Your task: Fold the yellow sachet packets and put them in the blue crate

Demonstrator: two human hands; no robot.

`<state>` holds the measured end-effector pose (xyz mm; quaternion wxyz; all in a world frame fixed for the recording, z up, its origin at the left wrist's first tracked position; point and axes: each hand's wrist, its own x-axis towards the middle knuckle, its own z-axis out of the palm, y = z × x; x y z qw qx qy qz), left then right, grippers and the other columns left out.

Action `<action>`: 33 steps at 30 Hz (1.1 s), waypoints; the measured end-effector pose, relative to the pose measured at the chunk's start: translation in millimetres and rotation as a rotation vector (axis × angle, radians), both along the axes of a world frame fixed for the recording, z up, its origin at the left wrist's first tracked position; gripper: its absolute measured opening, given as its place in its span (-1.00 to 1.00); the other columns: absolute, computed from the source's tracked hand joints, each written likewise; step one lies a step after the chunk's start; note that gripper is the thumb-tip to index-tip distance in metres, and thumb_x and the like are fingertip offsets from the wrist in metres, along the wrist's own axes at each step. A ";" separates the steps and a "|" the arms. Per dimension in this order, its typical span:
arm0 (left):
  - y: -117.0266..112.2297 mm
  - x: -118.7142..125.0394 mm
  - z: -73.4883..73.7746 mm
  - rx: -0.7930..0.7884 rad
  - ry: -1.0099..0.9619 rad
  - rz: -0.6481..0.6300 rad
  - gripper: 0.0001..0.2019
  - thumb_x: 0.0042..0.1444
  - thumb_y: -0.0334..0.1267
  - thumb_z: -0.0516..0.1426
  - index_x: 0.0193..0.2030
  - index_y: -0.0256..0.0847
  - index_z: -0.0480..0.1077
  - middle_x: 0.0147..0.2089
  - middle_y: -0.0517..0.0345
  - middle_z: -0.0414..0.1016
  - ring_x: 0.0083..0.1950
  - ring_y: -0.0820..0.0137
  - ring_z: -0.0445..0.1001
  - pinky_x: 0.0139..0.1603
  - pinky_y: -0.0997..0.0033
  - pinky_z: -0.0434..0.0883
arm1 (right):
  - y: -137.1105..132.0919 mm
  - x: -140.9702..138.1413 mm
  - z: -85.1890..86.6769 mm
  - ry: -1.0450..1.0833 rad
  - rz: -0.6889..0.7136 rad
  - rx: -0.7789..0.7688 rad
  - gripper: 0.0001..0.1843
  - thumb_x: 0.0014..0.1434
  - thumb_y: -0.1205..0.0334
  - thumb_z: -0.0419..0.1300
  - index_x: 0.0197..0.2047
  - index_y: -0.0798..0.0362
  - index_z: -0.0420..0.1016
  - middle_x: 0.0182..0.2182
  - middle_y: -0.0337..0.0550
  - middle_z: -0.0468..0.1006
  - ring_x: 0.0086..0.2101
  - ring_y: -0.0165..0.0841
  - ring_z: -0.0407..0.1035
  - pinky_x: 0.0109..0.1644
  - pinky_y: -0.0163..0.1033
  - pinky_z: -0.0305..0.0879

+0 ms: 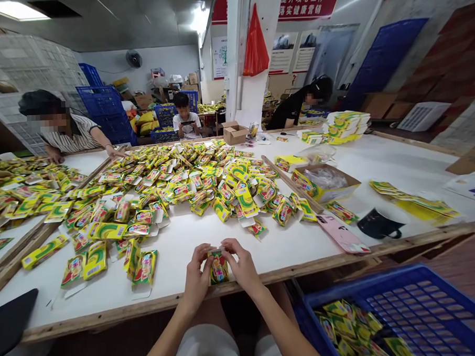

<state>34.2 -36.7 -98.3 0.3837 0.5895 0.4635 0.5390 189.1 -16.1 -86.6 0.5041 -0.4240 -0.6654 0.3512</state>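
Close to the table's front edge, a small yellow-green printed box (pixel 219 268) stands between my two hands, its top end toward the far side. My left hand (pixel 198 271) grips its left side, with thumb and fingertips near the top end. On the right side my right hand (pixel 242 266) does the same, fingers bent over the upper corner. The fingertips partly cover the top flaps. Beyond my hands spreads a large heap of similar small boxes (pixel 182 175), several with white end flaps standing open. A few boxes (pixel 95 260) lie apart to the left.
A blue crate (pixel 435 295) with boxes in it stands low at the right. On the table's right lie a pink phone (pixel 342 234), a black mask (pixel 379 224), an open carton (pixel 332 183) and flat cartons (pixel 415 199). A co-worker (pixel 72 127) reaches in from the left.
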 end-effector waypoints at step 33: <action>107.1 -42.0 29.2 0.263 0.699 0.239 -0.61 0.14 -0.31 0.11 0.12 -0.17 0.28 0.12 -0.10 0.35 0.18 0.13 0.31 0.16 0.09 0.29 | -64.6 190.0 48.8 -0.516 -0.574 -0.008 -0.64 0.02 -0.15 0.13 -0.42 -0.04 0.54 -0.37 -0.04 0.60 -0.31 -0.10 0.47 -0.17 -0.04 0.38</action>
